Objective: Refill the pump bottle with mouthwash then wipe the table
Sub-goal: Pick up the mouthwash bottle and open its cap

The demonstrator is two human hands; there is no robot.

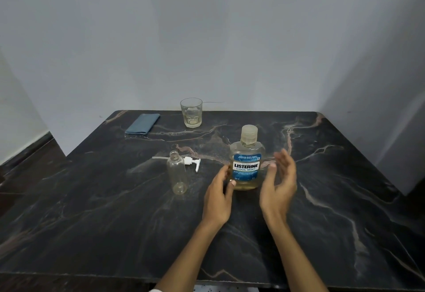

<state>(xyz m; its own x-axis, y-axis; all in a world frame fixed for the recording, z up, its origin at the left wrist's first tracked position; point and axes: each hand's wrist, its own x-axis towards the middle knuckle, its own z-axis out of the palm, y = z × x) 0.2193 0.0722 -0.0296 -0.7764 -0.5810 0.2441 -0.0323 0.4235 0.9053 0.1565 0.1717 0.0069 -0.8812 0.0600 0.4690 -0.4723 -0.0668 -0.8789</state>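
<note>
There are 2 hands, 1 mouthwash bottle (247, 163), 1 clear bottle (176, 172), 1 pump head (192, 161), 1 glass (191, 112), 1 cloth (142, 123).

Dimly and evenly lit, with soft, cool, bluish light and no visible lamp; faint sheen spread across the dark marble table (96, 199), brightest along its pale veins, without hard glare. Only weak, diffuse shadows, beneath the mouthwash bottle (247, 167) and the glass (191, 112). Strongly bent by the wide-angle lens, so that the table's edges and the walls (207, 34) bowed outward toward the frame's corners; slightly soft and grainy overall, with motion blur smearing the fingers of the right hand (279, 181) while the left hand (218, 197) stayed fairly sharp.
</note>
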